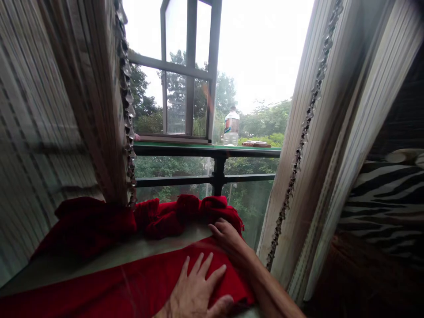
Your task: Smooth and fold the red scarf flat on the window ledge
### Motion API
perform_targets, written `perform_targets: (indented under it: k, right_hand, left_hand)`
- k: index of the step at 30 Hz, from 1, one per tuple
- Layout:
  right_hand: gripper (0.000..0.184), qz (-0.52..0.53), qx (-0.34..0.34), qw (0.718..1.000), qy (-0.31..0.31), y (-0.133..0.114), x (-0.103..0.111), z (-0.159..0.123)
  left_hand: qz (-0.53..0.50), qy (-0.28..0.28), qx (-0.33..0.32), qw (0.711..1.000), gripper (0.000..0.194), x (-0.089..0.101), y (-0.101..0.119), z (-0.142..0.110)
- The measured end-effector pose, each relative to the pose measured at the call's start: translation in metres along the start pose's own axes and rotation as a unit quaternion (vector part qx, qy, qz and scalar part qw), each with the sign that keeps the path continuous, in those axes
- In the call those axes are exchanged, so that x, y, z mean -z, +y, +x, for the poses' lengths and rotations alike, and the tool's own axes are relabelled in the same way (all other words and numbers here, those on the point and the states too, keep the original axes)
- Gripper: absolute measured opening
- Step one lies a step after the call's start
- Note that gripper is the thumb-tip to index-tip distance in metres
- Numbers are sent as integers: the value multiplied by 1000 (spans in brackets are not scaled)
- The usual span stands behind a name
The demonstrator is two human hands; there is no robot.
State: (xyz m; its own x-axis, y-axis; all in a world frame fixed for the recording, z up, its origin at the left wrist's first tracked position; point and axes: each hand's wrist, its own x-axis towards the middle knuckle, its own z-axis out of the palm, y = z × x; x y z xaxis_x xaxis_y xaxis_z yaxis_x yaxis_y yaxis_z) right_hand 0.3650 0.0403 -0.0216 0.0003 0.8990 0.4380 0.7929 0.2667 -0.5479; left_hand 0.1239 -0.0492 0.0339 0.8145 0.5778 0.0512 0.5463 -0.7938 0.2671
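Observation:
A red scarf lies in two parts on a pale surface [142,249]: a smooth, flat stretch [109,278] in front and a bunched, fringed heap [165,216] along the back. My left hand [197,285] presses palm down on the flat stretch, fingers spread. Farther out, at the back right corner, my right hand [227,232] has its fingers curled at the cloth between the flat part and the fringed end. Its fingertips are partly hidden against the red fabric.
A dark railing [179,180] and window ledge stand just behind, with a clear plastic bottle [232,127] and a small flat item [256,144] on the ledge. Striped curtains with beaded trim hang left [89,101] and right [298,132]. Zebra-patterned fabric [380,198] is at the right.

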Motion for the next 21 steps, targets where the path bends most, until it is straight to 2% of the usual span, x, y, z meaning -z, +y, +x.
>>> perform_targets:
  k: [2, 4, 10, 15, 18, 21]
  right_hand:
    - [32, 11, 2, 1000, 7, 2, -1, 0]
    - [32, 21, 2, 1000, 14, 4, 0, 0]
    - [31, 42, 8, 999, 20, 4, 2, -1]
    - [34, 57, 10, 998, 32, 2, 3, -1]
    - [38, 64, 7, 997, 46, 2, 5, -1]
    - [45, 68, 9, 996, 50, 0, 7, -4]
  left_hand:
    - [-7, 57, 6, 998, 53, 6, -1, 10]
    - [-13, 75, -1, 997, 53, 7, -4, 22]
    - [-33, 8, 4, 999, 80, 2, -13, 40]
    - [-35, -11, 8, 999, 91, 8, -1, 43]
    - [-55, -19, 15, 998, 105, -7, 8, 49]
    - [-81, -21, -14, 996, 118, -24, 10, 53]
